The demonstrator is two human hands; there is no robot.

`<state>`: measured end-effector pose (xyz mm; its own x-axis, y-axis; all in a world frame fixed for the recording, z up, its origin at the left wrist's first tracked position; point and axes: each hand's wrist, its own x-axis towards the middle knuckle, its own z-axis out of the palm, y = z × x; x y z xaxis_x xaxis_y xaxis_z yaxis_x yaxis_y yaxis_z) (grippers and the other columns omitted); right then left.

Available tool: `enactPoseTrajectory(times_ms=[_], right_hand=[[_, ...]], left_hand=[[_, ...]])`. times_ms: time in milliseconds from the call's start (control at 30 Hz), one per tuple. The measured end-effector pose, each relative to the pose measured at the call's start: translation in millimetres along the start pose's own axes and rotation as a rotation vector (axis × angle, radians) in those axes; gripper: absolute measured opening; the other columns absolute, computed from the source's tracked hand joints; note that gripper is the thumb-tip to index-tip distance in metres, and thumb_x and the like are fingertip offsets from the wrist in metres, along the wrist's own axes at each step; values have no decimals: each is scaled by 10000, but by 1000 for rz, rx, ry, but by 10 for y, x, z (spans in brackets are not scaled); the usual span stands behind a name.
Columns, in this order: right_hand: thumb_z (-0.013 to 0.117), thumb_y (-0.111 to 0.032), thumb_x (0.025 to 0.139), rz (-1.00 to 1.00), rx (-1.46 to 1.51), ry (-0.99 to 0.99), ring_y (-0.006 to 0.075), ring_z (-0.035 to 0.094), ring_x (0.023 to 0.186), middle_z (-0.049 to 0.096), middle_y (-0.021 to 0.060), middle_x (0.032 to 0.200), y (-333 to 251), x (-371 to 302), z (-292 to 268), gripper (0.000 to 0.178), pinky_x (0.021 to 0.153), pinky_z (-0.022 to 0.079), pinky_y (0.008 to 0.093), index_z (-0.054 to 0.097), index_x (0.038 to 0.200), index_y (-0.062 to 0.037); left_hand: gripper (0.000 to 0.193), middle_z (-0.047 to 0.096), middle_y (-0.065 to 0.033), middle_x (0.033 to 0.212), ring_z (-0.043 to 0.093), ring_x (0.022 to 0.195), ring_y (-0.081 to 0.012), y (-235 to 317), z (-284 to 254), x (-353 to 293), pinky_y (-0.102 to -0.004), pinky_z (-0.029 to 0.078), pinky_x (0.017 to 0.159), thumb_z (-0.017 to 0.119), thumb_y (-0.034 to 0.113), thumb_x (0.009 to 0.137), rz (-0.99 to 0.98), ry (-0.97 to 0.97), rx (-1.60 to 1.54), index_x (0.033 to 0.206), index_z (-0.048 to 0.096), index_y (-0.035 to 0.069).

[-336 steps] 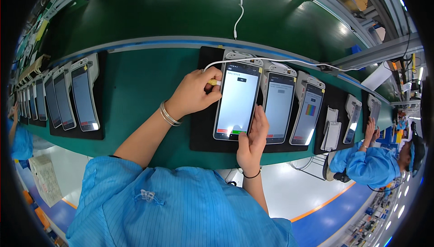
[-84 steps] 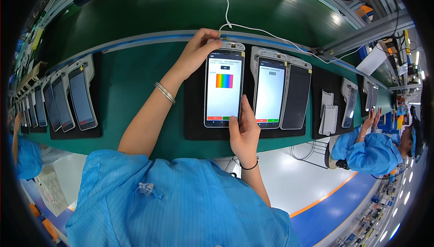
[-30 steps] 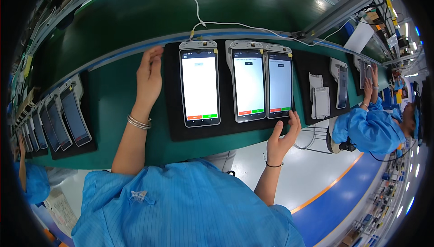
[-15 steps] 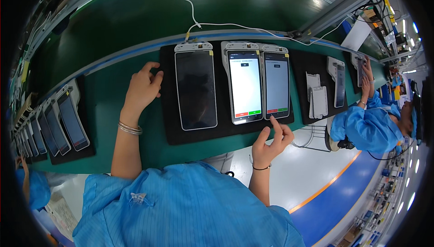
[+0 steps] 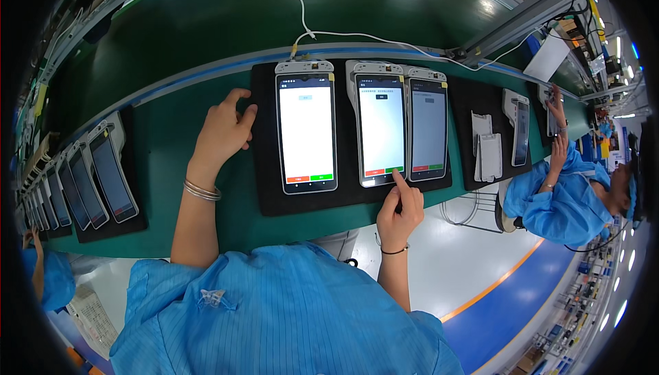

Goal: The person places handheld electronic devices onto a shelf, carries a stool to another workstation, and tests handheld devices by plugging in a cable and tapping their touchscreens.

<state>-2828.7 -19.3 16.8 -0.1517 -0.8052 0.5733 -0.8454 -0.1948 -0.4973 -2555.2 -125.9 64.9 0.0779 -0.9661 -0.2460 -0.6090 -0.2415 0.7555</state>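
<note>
Three white handheld terminals with large touchscreens lie on a black mat (image 5: 268, 200) in front of me. The left terminal (image 5: 307, 131) shows a bright white screen with a red and a green button at its foot. Beside its left edge hovers my left hand (image 5: 223, 124), empty, fingers loosely bent and apart. The middle terminal (image 5: 381, 128) is also lit. My right hand (image 5: 401, 207) points with its index finger at the green button low on that screen; the other fingers curl in and hold nothing. Close against it lies the right terminal (image 5: 427, 128), its screen dimmer and greyer.
White covers (image 5: 488, 155) and another terminal (image 5: 520, 131) lie on a second mat to the right. Several terminals (image 5: 110, 176) stand in a row at left. A white cable (image 5: 371, 37) runs along the bench's back. A co-worker in blue (image 5: 559, 193) works at far right.
The left terminal's screen has gone from dark to bright white. My right hand has moved left from the right terminal's lower edge to the middle terminal's green button. The right screen's small button has greyed.
</note>
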Motion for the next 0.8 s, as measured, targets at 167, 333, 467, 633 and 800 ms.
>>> enactPoseTrajectory(times_ms=[167, 333, 467, 633, 800], right_hand=[[496, 62, 715, -5, 5, 8, 182, 382, 524, 447, 51, 581, 0, 5, 7, 295, 530, 305, 301, 645, 961, -3], [496, 63, 716, -5, 3, 11, 181, 380, 518, 449, 50, 579, 11, 0, 15, 290, 531, 305, 300, 646, 957, 0], [496, 66, 716, -8, 1, 8, 178, 380, 514, 462, 51, 585, 10, -6, 13, 291, 531, 306, 300, 646, 957, 0], [497, 66, 716, -3, 9, 11, 176, 381, 512, 465, 48, 585, 6, 0, 13, 292, 528, 304, 302, 646, 958, -1], [499, 66, 715, -9, 2, 5, 174, 379, 508, 465, 44, 585, 26, 0, 15, 295, 528, 305, 301, 648, 958, -7]], left_hand=[[338, 569, -102, 519, 580, 432, -172, 6, -9, -11, -264, 454, 475, 495, 180, 858, 8, -3, -7, 1132, 491, -18], [332, 569, -101, 518, 580, 430, -174, 0, 2, -1, -264, 454, 474, 491, 179, 861, 8, -6, -7, 1127, 490, -19], [332, 567, -100, 515, 578, 427, -173, -1, 1, -2, -263, 452, 472, 492, 177, 860, 7, -5, -2, 1130, 488, -18], [338, 564, -105, 514, 575, 424, -171, 6, 2, -3, -261, 443, 454, 498, 175, 859, -2, 0, -3, 1135, 483, -19], [334, 564, -109, 518, 573, 423, -173, -12, 4, 3, -263, 439, 441, 500, 178, 860, 9, 3, -6, 1135, 482, -12]])
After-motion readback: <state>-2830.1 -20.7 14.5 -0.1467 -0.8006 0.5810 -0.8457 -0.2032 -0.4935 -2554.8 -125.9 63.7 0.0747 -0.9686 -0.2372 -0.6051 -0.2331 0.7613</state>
